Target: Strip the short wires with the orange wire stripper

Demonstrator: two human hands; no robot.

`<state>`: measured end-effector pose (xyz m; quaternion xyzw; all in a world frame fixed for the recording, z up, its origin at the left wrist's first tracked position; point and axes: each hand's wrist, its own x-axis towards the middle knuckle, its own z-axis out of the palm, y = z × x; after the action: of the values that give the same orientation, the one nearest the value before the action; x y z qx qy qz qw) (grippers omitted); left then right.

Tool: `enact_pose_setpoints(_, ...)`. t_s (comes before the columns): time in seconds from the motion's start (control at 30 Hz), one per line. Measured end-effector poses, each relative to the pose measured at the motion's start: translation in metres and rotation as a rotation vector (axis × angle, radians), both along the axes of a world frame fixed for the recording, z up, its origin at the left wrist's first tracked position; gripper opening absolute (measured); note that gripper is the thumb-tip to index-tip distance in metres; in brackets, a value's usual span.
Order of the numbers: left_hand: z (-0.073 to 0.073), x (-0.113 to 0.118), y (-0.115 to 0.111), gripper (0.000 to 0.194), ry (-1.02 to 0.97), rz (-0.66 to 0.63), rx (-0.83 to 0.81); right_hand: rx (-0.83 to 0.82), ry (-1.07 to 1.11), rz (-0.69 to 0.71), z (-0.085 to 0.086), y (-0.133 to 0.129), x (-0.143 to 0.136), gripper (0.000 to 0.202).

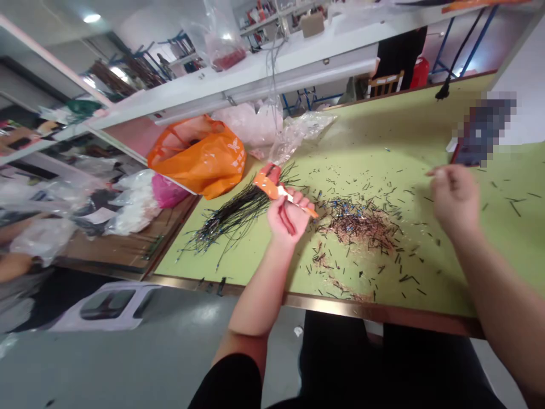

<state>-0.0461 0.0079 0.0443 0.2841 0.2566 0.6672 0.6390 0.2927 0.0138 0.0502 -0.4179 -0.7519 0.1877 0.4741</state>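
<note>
My left hand (292,218) is wrapped round an orange and red wire stripper (267,184), held above the middle of the table. Just left of it lies a bundle of thin black wires (232,215), some with small blue ends. To the right of that hand is a heap of black wire offcuts and copper strands (361,224). My right hand (457,199) is raised over the right part of the table, its fingers curled with thumb and forefinger pinched. Whatever it may hold is too small to make out.
An orange bag (204,159) and clear plastic bags (293,133) stand along the back. A dark, blurred-out device (483,133) leans at the right. A white shelf (238,76) runs overhead. At left is a pale plastic stool (140,307), with another person's arm beyond.
</note>
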Motion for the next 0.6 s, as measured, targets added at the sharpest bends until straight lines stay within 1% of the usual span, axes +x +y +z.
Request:
enact_pose_setpoints(0.07, -0.012, 0.013, -0.007, 0.026, 0.053, -0.222, -0.036, -0.007, -0.019, 0.007, -0.001, -0.007, -0.013, 0.032)
enact_pose_setpoints(0.13, -0.023, 0.024, -0.015, 0.031, 0.128, -0.411, -0.053, -0.021, -0.03, -0.004, -0.006, -0.016, -0.026, 0.033)
enact_pose_setpoints(0.2, -0.032, 0.031, -0.02, 0.036, 0.185, -0.555, -0.065, -0.03, -0.031, -0.027, -0.014, -0.023, -0.035, 0.035)
enact_pose_setpoints(0.3, -0.038, 0.034, -0.022, 0.042, 0.22, -0.712, -0.087, -0.013, -0.02, -0.069, -0.024, -0.027, -0.042, 0.037)
enact_pose_setpoints(0.4, -0.041, 0.035, -0.023, 0.044, 0.234, -0.81, -0.098, 0.002, -0.026, -0.065, -0.028, -0.028, -0.043, 0.034)
enact_pose_setpoints(0.5, -0.043, 0.036, -0.024, 0.044, 0.212, -0.835, -0.103, 0.02, -0.049, -0.023, -0.027, -0.028, -0.042, 0.028)
enact_pose_setpoints(0.6, -0.044, 0.037, -0.025, 0.042, 0.187, -0.863, -0.09, 0.034, -0.067, -0.012, -0.027, -0.028, -0.042, 0.025)
